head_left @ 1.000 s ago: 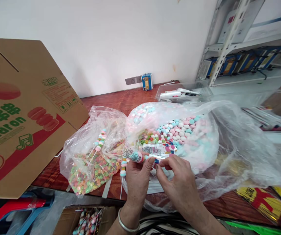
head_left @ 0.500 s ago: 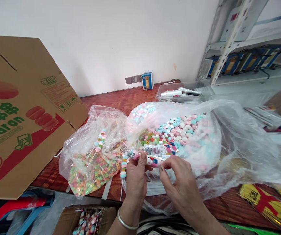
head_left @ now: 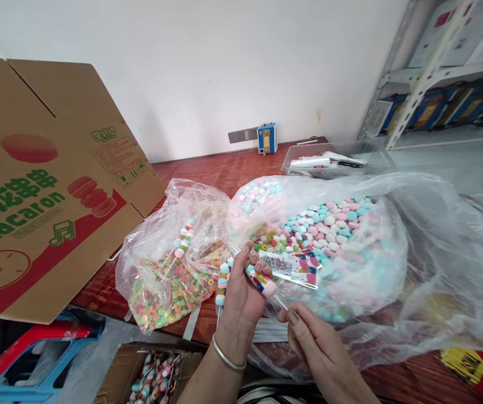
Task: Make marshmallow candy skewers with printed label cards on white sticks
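Note:
My left hand, with a bangle at its wrist, is closed around a candy skewer in a printed wrapper. A pink candy sits at the skewer's lower right end. My right hand pinches the thin white stick below it between thumb and finger. Just right of the left fingers, a flat printed wrapper lies over the candies. Another candy skewer is partly hidden behind my left hand. Two more candy skewers rest on the bag of ring candies.
A large plastic bag of pastel candies spreads across the wooden table. A carton stands at left, and a box of finished skewers sits below the table edge. A clear tray holds tubes at the back.
The wrapped skewer has turned so its stick end points down and right. My right hand has moved from the wrapper down to the stick. The view has shifted slightly left.

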Demonstrator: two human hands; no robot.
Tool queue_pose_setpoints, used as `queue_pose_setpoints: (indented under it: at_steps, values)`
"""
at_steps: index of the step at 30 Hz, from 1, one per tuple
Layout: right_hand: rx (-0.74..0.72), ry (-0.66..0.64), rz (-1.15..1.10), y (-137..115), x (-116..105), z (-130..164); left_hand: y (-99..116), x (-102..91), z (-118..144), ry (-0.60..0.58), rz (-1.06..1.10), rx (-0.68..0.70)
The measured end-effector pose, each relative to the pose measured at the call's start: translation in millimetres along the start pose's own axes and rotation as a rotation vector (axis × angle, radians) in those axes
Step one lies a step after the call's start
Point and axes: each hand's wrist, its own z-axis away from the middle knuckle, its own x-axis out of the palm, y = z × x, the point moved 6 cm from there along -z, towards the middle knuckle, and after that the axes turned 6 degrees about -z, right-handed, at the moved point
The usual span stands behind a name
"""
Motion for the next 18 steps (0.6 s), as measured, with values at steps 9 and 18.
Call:
queue_pose_setpoints:
  at_steps: [9, 18]
  values:
    - [-0.273, 0.150, 0.352, -5.0, 1.5, 5.8, -28.6, 8.8, 9.0, -0.064, -0.119, -0.134]
    - [-0.491, 0.261, 0.737, -19.5, -8.3, 3.4, -1.6, 2.6, -4.1, -0.027, -0.185, 0.046]
